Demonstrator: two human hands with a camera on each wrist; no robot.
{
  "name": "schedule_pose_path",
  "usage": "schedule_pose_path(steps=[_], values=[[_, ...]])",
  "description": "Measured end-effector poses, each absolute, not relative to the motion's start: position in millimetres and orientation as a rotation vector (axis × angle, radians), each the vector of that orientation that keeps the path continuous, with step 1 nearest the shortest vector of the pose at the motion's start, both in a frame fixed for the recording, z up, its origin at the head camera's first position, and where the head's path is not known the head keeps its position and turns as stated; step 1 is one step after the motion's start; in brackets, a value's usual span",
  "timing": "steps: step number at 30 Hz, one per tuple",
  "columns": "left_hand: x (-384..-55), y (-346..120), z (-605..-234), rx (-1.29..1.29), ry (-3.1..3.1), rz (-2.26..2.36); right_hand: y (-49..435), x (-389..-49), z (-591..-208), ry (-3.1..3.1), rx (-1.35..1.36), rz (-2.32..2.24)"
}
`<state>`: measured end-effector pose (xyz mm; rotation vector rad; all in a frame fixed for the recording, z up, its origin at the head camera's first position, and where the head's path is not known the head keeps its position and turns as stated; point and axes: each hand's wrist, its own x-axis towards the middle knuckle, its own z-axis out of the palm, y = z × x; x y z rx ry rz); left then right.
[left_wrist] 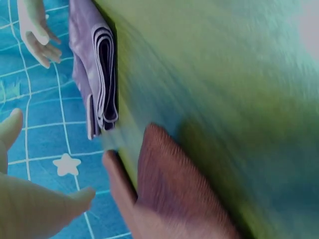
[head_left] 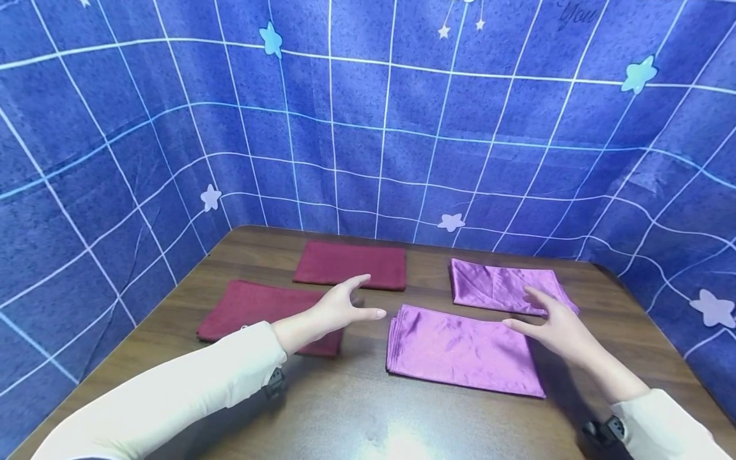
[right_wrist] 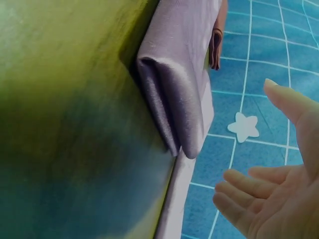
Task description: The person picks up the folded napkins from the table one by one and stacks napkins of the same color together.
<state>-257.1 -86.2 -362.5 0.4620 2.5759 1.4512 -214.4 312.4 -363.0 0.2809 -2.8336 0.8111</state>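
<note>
Two folded dark red cloths lie on the left half of the table: a near one (head_left: 259,306) and a far one (head_left: 351,263). On the right half are two folded shiny purple cloths, one in front (head_left: 460,348) and one behind (head_left: 500,284). My left hand (head_left: 336,310) hovers over the right end of the near red cloth, thumb and fingers spread, holding nothing. Above the right ends of the purple cloths, my right hand (head_left: 560,329) is held with its fingers apart and nothing in it. The right wrist view shows this hand (right_wrist: 274,194) clear of the purple fold (right_wrist: 172,99).
The brown wooden table (head_left: 356,409) carries all the cloths. A blue curtain (head_left: 356,140) with white grid lines and stars surrounds its back and sides. Dark bands with small devices sit at both wrists, one below the left cuff (head_left: 275,382).
</note>
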Motion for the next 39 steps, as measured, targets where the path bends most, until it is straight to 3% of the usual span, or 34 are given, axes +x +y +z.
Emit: schedule_pose_path(steps=[20, 27, 39], values=[[-251.8, -73.5, -378.5, 0.294, 2.3, 1.704, 321.2, -211.2, -378.7, -2.886, 0.194, 0.926], [-247.9, -71.1, -390.1, 0.269, 2.255, 1.716, 321.5, -212.0, -379.3, -2.956, -0.037, 1.298], [-241.5, -63.4, -395.1, 0.239, 2.034, 1.852, 324.1, -210.9, -378.9, -2.892, -0.204, 1.816]])
